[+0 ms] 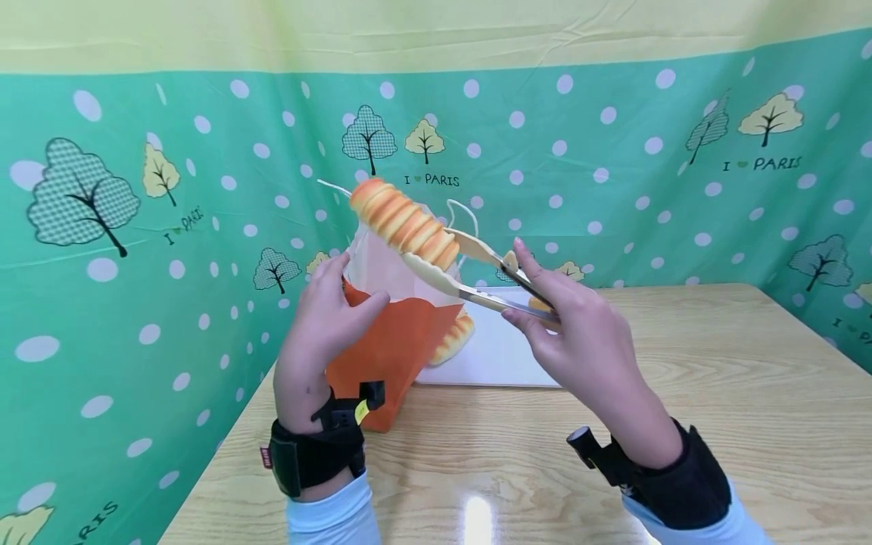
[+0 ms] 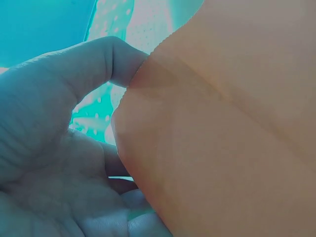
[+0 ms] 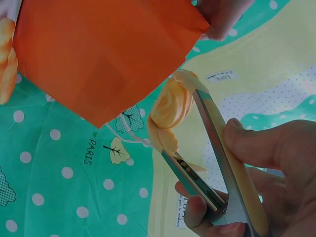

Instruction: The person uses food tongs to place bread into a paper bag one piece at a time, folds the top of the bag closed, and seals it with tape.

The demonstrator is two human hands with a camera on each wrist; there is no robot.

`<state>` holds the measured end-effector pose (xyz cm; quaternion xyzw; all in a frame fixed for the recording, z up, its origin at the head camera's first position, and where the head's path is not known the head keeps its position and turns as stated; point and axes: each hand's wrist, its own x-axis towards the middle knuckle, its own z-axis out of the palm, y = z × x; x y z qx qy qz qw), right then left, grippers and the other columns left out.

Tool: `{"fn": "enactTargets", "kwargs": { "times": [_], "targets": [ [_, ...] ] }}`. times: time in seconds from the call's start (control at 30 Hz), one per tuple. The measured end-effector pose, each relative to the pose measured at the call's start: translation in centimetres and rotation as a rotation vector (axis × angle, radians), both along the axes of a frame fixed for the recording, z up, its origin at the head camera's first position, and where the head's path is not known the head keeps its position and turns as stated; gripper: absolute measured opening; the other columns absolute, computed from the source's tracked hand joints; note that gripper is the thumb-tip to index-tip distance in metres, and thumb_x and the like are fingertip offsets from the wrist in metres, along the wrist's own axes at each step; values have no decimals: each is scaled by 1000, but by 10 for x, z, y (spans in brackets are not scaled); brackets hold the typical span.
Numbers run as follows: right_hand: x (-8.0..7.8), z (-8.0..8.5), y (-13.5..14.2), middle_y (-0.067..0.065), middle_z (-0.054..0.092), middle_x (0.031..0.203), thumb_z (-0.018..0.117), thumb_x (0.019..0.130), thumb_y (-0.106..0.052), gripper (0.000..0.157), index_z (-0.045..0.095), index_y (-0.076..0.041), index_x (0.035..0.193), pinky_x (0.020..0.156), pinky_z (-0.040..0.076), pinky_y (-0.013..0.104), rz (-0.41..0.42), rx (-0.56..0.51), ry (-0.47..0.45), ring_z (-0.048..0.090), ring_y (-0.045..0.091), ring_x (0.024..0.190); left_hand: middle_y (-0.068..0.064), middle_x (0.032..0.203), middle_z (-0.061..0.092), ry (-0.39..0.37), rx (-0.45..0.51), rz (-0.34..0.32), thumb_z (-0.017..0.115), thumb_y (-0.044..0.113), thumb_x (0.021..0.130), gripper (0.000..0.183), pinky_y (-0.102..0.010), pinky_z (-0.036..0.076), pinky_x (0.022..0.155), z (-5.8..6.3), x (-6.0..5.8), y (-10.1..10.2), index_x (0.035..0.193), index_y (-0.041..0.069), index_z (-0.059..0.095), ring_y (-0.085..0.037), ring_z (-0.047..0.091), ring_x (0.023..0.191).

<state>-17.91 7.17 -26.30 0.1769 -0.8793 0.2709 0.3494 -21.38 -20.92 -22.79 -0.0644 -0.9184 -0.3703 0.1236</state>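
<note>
My right hand [image 1: 579,322] grips a pair of tongs [image 1: 470,294], metal with pale tips, thumb on one arm and fingers on the other. Between the tips is a ridged golden bread roll [image 1: 405,223], tilted and raised at the mouth of an orange paper bag [image 1: 388,348] with a pale inside and white string handles. My left hand [image 1: 330,310] holds the bag by its edge. In the left wrist view the thumb and fingers meet the bag's rim [image 2: 163,123], and some fingertips are hidden behind it. The right wrist view shows the roll [image 3: 173,103] in the tongs [image 3: 217,143].
Behind the bag a white board [image 1: 504,352] lies on the wooden table [image 1: 715,393]. Another ridged bread [image 1: 453,341] rests on it, partly covered by the bag. A further golden piece is mostly hidden behind my right hand. A green dotted curtain [image 1: 579,189] hangs around the table.
</note>
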Motion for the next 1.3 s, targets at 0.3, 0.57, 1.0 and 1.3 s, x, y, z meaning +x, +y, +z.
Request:
{"fn": "enactTargets", "kwargs": {
  "times": [0.3, 0.57, 1.0, 1.3],
  "targets": [
    [-7, -4, -1, 6, 70, 95, 77, 91, -26, 76, 39, -34, 157, 50, 36, 32, -27, 46, -73, 53, 20, 69, -20, 168, 9, -4, 21, 70, 60, 34, 94, 89, -61, 38, 111, -1, 0, -1, 161, -2, 14, -42, 24, 148],
    [-7, -4, 2, 7, 70, 98, 76, 92, -27, 75, 39, -36, 156, 51, 37, 33, -30, 41, -106, 58, 25, 78, -20, 168, 10, 5, -2, 51, 61, 33, 94, 88, -61, 37, 112, -1, -2, -1, 161, -2, 16, -41, 23, 149],
    [-6, -1, 3, 9, 68, 104, 76, 92, -29, 74, 40, -31, 157, 52, 38, 33, -31, 55, -117, 58, 23, 72, -21, 167, 12, -1, -18, 39, 61, 33, 94, 87, -60, 37, 112, -1, -2, -1, 160, -2, 17, -41, 22, 149],
    [-8, -2, 2, 10, 66, 117, 80, 88, -29, 77, 42, -29, 156, 56, 40, 33, -23, 42, -81, 55, 18, 69, -21, 168, 10, -2, -24, 33, 61, 33, 94, 87, -61, 35, 113, 0, -1, -2, 161, -2, 16, -42, 20, 150]
  ]
}}
